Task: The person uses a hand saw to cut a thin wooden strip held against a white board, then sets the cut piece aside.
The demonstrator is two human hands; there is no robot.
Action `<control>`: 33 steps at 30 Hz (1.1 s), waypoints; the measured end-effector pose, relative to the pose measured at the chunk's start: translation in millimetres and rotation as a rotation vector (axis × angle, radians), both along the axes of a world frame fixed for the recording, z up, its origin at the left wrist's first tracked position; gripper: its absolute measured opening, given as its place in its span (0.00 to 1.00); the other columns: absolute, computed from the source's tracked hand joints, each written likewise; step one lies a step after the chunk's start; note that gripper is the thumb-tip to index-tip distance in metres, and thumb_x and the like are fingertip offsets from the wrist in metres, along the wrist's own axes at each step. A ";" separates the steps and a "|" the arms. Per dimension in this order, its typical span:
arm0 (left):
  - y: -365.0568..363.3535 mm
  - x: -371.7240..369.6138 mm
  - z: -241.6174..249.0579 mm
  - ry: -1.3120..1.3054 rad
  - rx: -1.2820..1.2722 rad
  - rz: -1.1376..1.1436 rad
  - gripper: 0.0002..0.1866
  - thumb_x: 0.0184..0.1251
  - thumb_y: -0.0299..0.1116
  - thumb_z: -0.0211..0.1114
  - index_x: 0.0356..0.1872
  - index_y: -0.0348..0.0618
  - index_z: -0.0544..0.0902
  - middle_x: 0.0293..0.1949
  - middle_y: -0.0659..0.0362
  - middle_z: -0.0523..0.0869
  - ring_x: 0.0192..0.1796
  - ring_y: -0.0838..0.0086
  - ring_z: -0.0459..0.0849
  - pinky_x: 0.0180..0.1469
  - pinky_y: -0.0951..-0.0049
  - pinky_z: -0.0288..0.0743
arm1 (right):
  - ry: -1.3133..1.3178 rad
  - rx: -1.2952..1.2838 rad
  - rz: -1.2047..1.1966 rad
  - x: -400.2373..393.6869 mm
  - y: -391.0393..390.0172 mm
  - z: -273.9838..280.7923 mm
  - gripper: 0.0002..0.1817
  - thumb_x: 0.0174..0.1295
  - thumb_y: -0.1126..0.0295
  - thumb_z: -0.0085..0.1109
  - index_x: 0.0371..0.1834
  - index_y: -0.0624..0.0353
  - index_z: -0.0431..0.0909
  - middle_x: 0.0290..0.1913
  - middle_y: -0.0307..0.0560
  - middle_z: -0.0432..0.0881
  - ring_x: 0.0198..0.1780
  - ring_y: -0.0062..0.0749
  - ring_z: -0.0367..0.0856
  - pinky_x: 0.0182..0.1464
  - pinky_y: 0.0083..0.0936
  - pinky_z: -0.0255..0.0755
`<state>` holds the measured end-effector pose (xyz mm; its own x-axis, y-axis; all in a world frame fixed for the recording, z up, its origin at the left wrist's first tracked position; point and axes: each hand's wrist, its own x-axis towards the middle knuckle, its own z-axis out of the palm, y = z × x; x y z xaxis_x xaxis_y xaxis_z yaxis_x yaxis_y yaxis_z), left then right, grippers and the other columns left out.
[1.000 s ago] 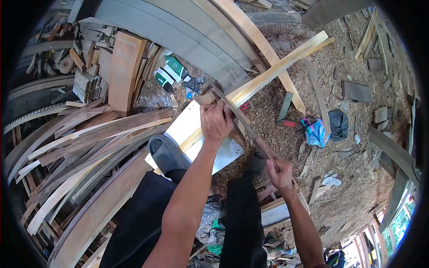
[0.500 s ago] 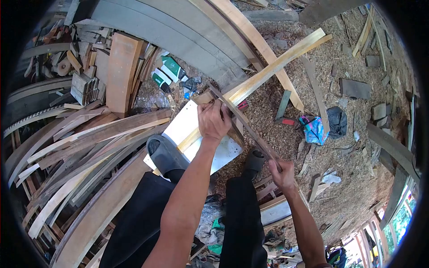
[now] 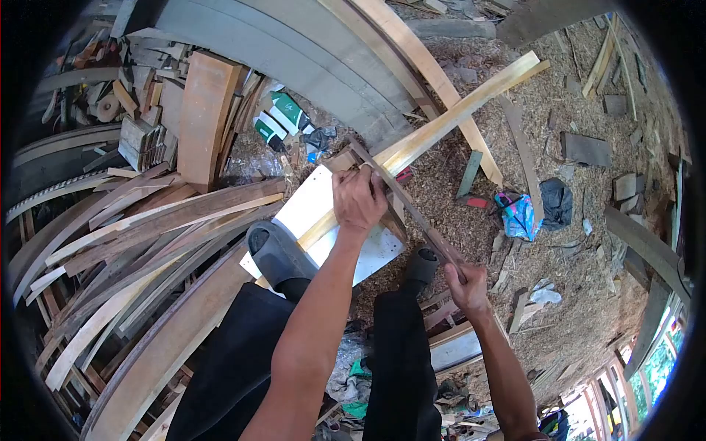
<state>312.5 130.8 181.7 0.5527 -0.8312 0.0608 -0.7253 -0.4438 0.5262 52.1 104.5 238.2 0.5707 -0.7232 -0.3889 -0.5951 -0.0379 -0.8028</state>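
A long thin dark tool [image 3: 412,209], seemingly a saw, runs diagonally across the middle. My right hand [image 3: 468,288] is wrapped round its lower right end. My left hand [image 3: 359,197] is closed near its upper end, beside a pale wooden strip [image 3: 460,110]; what its fingers grip is partly hidden. The strip runs from the upper right under my left hand and across a white board [image 3: 303,195]. One sandal [image 3: 278,253] rests on the board; the other sandal [image 3: 420,268] is to its right.
Curved planks [image 3: 162,220] are piled at the left. An upright wide board [image 3: 206,117] stands behind them. A blue bag [image 3: 517,214], a black bag [image 3: 555,202] and wood scraps [image 3: 585,148] lie on shavings at the right. Large grey planks [image 3: 279,59] cross the top.
The view has shifted slightly, moving the board and strip a little to the right in the picture. My left hand has shifted with them. Both hands keep nearly the same pose.
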 end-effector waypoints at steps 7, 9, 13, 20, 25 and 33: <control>1.2 0.3 -6.3 -0.032 -0.013 -0.022 0.05 0.61 0.29 0.57 0.28 0.41 0.76 0.21 0.50 0.81 0.29 0.57 0.82 0.48 0.62 0.65 | -0.032 0.030 -0.091 82.3 -23.5 0.8 0.17 0.62 0.64 0.62 0.21 0.67 0.79 0.15 0.55 0.72 0.16 0.39 0.76 0.22 0.33 0.66; 0.3 0.5 -7.0 -0.028 -0.021 -0.038 0.05 0.61 0.29 0.57 0.27 0.41 0.76 0.21 0.50 0.81 0.29 0.58 0.82 0.48 0.62 0.65 | -0.023 0.000 -0.002 88.1 -29.7 -1.3 0.16 0.62 0.64 0.62 0.23 0.67 0.80 0.17 0.57 0.75 0.17 0.42 0.78 0.23 0.34 0.68; -1.3 -3.4 -0.5 -0.017 -0.033 -0.016 0.05 0.61 0.29 0.57 0.27 0.40 0.76 0.21 0.50 0.81 0.29 0.57 0.82 0.48 0.62 0.65 | 0.020 0.007 -0.034 30.5 -9.9 2.5 0.17 0.62 0.64 0.62 0.23 0.68 0.80 0.16 0.56 0.74 0.17 0.43 0.77 0.23 0.34 0.68; 1.4 -1.6 -5.3 0.004 -0.041 -0.013 0.06 0.58 0.27 0.56 0.35 0.39 0.78 0.25 0.49 0.82 0.32 0.55 0.81 0.49 0.61 0.63 | 0.011 0.016 -0.077 47.3 -3.6 -1.7 0.18 0.62 0.63 0.62 0.21 0.67 0.79 0.15 0.55 0.72 0.16 0.43 0.75 0.22 0.34 0.66; -0.1 0.3 -2.3 -0.029 -0.012 -0.033 0.06 0.62 0.30 0.56 0.28 0.40 0.76 0.20 0.49 0.81 0.29 0.56 0.81 0.49 0.62 0.65 | -0.076 0.002 -0.059 82.4 -20.8 -3.8 0.22 0.66 0.61 0.57 0.20 0.69 0.75 0.11 0.46 0.63 0.15 0.24 0.60 0.19 0.30 0.59; -0.6 -1.9 0.0 0.000 -0.003 -0.008 0.04 0.60 0.26 0.56 0.33 0.38 0.78 0.24 0.50 0.82 0.31 0.55 0.80 0.48 0.61 0.64 | 0.018 0.042 -0.007 11.1 -2.9 -5.6 0.18 0.62 0.62 0.61 0.22 0.68 0.79 0.15 0.56 0.72 0.15 0.40 0.72 0.22 0.34 0.65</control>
<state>310.6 130.3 181.6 0.5458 -0.8355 0.0635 -0.7291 -0.4362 0.5273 63.2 101.6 232.6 0.5583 -0.7099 -0.4293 -0.6098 -0.0004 -0.7926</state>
